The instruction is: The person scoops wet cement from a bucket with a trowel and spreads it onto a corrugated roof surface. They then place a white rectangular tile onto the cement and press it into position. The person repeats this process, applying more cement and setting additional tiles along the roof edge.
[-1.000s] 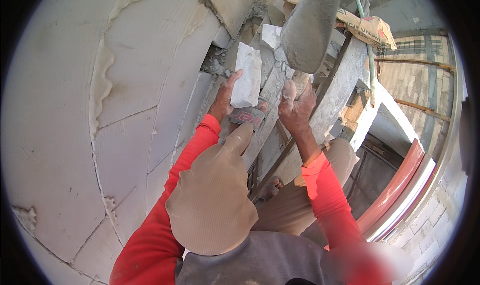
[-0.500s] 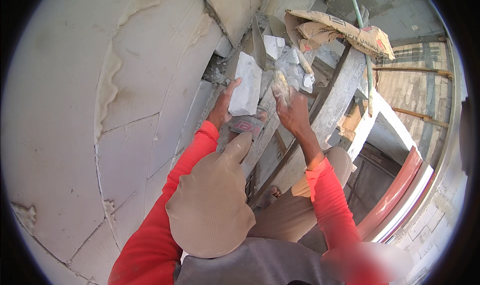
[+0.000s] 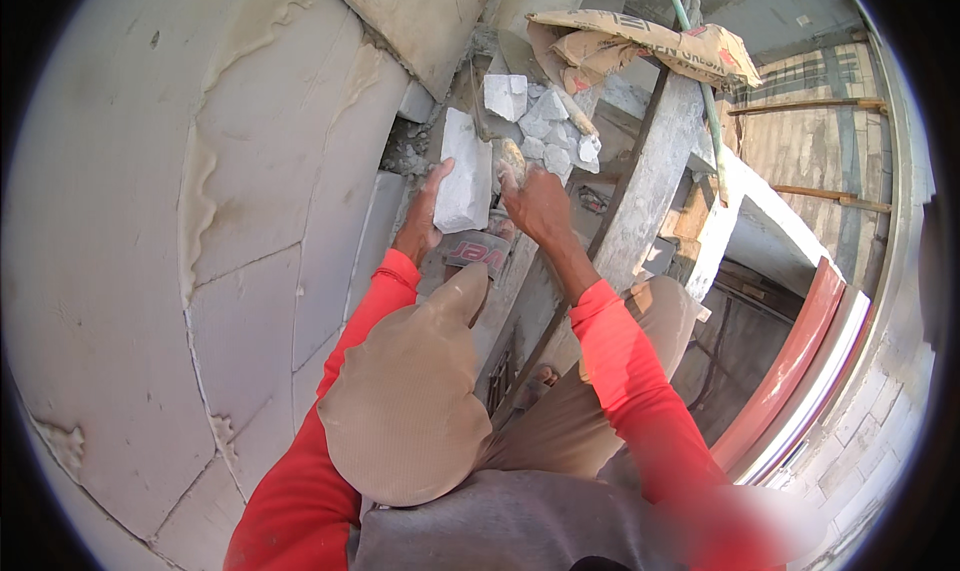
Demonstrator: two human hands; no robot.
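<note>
My left hand (image 3: 424,217) grips a white broken block (image 3: 465,174) from its left side and holds it upright beside the white wall. My right hand (image 3: 537,207) is closed on a small mortar-smeared trowel (image 3: 509,157), whose blade lies against the block's right edge. Both forearms wear red sleeves. A tan cap (image 3: 408,391) fills the middle of the view and hides part of what lies below the hands.
A white block wall (image 3: 200,231) with mortar seams curves along the left. Beyond the hands lie white block rubble (image 3: 548,129) and a crumpled cement bag (image 3: 640,41). A grey plank (image 3: 652,186) runs down the right, past a green pipe (image 3: 690,33) and a red-edged curved rim (image 3: 790,371).
The view has tilted upward, bringing the rubble and cement bag into sight. My right hand has come closer to the block, which my left hand still holds.
</note>
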